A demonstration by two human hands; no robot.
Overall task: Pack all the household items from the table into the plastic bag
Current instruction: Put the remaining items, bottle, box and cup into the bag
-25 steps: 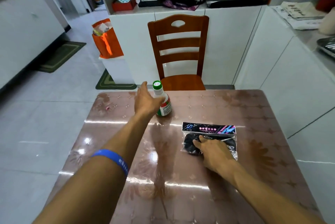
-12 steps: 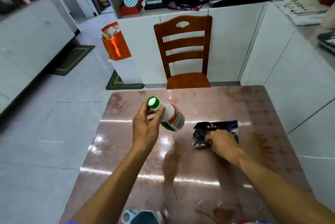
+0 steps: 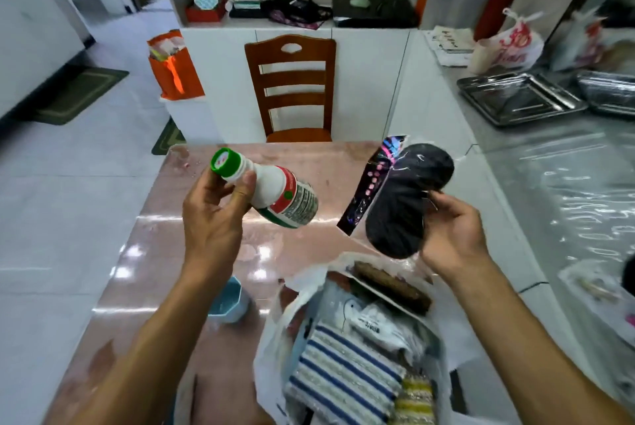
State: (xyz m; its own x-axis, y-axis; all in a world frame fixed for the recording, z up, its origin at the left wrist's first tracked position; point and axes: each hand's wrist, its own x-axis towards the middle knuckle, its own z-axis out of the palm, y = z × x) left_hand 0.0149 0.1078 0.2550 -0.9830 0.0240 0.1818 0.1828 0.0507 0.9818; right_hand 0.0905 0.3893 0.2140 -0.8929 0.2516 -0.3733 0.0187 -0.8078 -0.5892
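Now both items are lifted off the table: left hand grips the green-capped bottle at 10 o'clock, right hand pinches the black packet above the plastic bag; labels unreadable.

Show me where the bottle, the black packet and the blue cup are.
bottle point(image 3: 275, 196), head view, on its white body.
black packet point(image 3: 405, 197), head view, on the dark contents.
blue cup point(image 3: 229, 301), head view, on its inner wall.
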